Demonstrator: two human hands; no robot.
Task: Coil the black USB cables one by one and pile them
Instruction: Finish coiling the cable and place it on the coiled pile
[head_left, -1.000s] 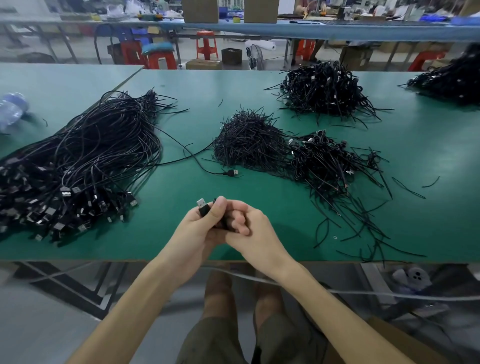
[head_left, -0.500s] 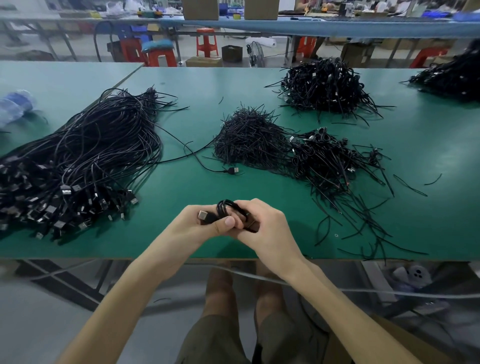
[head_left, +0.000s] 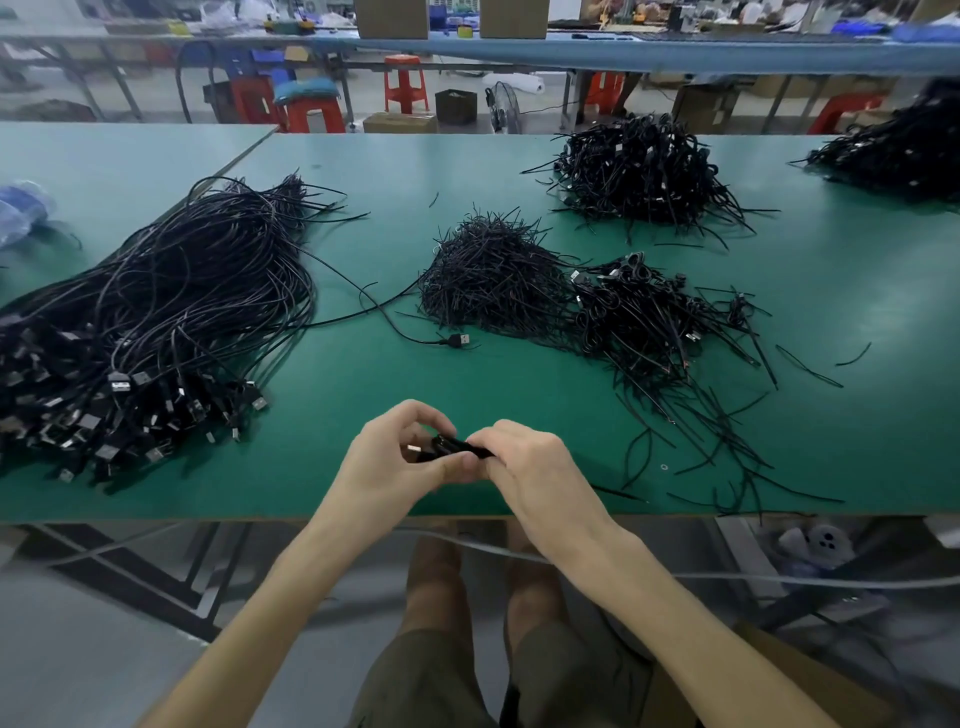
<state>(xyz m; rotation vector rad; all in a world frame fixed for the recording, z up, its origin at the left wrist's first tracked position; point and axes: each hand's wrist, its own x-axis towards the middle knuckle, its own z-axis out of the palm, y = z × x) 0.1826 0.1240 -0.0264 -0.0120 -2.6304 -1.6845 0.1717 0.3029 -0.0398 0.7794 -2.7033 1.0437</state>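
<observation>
Loops that stood up above the thumbs half a second ago are now pressed flat into a low bundle. The hands are found at nearly the same spot, near the front edge of the green table (head_left: 363, 405).

Layout, taken from the hands:
- A bundle of uncoiled cables (head_left: 156, 322) is spread at 10 o'clock, plugs toward the front edge.
- A far pile (head_left: 639, 171) is seen at 1 o'clock, well apart.
- A heap of short ties (head_left: 488, 280) is noted at 12 o'clock.
- Touching the heap's right flank, at 1 to 2 o'clock, lies the pile of coiled cables (head_left: 649, 317).
- One loose cable (head_left: 460, 340) trails from the bundle and ends just below the tie heap.

Grip:
- The coiled cable (head_left: 452, 448) is held just above the table between both hands.
- The left hand (head_left: 389, 462) is curled, thumb below and index arched above, pinching the plug end. The silver plug (head_left: 414, 449) is seen inside that arch.
- The right hand (head_left: 535, 467) is closed round the other end, its fingertips hidden.

Axis of the coil: 9 to 3 o'clock. Whether a tie is already on it cannot be told.

Judgement: the coil is nearly finished. The receiving pile lies up and to the right, so the right hand is the nearer one for the drop, and the left would have to let go first.
</observation>
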